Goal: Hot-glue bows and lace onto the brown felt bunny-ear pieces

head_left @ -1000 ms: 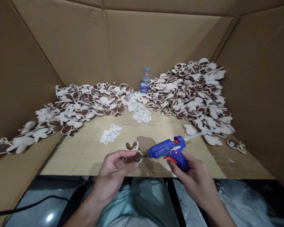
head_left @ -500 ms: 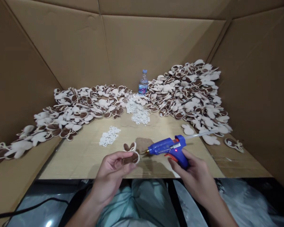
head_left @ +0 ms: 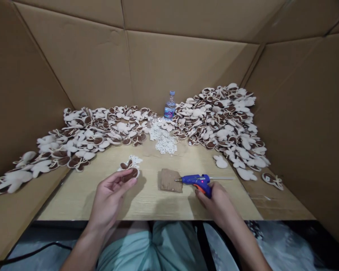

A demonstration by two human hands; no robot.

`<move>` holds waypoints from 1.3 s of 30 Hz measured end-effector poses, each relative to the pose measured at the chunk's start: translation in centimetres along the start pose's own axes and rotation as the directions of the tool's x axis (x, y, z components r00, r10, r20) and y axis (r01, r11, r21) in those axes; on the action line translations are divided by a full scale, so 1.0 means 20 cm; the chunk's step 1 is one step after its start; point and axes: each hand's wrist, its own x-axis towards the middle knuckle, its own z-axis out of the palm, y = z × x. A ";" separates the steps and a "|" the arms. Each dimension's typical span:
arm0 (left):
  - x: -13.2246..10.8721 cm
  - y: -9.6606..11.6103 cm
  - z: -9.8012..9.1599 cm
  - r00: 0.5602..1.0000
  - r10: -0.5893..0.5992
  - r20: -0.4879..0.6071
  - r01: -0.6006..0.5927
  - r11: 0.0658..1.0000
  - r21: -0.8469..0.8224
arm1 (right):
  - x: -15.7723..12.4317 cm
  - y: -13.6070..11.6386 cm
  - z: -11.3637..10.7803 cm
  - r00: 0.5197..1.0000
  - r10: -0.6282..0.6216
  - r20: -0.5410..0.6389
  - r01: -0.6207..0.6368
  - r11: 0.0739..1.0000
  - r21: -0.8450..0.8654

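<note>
My left hand [head_left: 109, 194] pinches a small brown and white bunny-shaped felt piece [head_left: 129, 171] just above the wooden board [head_left: 81, 194], beside a little heap of white lace cutouts [head_left: 135, 161]. My right hand [head_left: 214, 199] is closed round the handle of a blue hot glue gun [head_left: 196, 180], which lies low on the board. Its nozzle rests on a brown felt pad [head_left: 170, 180]. A clear glue stick pokes out of the gun's back end.
Piles of bunny felt pieces lie at the left [head_left: 81, 135] and at the right [head_left: 228, 120]. A water bottle [head_left: 170, 105] and a larger heap of white lace cutouts [head_left: 164, 140] sit at the back. Cardboard walls [head_left: 186, 64] enclose the board. A black cable [head_left: 31, 250] runs lower left.
My right hand lowered the glue gun onto the board, nozzle on the brown pad. My left hand carried the bunny piece leftward, away from the nozzle, toward the small lace heap.
</note>
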 end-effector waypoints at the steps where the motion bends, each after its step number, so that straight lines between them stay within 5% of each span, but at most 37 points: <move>1: 0.02 0.00 -0.02 1.000 0.025 -0.008 -0.025 0.999 0.022 | 0.00 0.00 0.00 1.000 0.008 0.006 -0.008 1.000 0.002; 5: 0.06 0.02 -0.09 0.994 0.106 -0.013 -0.104 0.987 0.123 | -0.03 0.04 -0.03 0.995 -0.061 -0.084 0.062 0.998 0.009; 9: 0.09 0.05 -0.14 0.984 0.178 -0.021 -0.171 0.968 0.183 | -0.08 -0.05 -0.03 0.913 -0.288 -0.288 0.305 0.952 0.013; 14: 0.11 0.08 -0.20 0.976 0.210 -0.053 -0.194 0.957 0.216 | -0.12 -0.45 0.09 0.821 -0.569 -0.039 0.567 0.808 0.159; 18: 0.12 0.10 -0.23 0.975 0.220 -0.030 -0.207 0.951 0.231 | -0.02 -0.77 0.21 0.810 -0.570 0.138 0.571 0.820 0.038; 22: 0.11 0.13 -0.26 0.976 0.218 -0.001 -0.212 0.952 0.220 | 0.15 -0.95 0.30 0.787 -0.571 0.234 0.593 0.804 -0.033; 39: 0.09 0.13 -0.23 0.988 0.137 0.066 -0.144 0.983 0.113 | 0.32 -1.01 0.36 0.735 -0.598 0.319 0.634 0.773 -0.010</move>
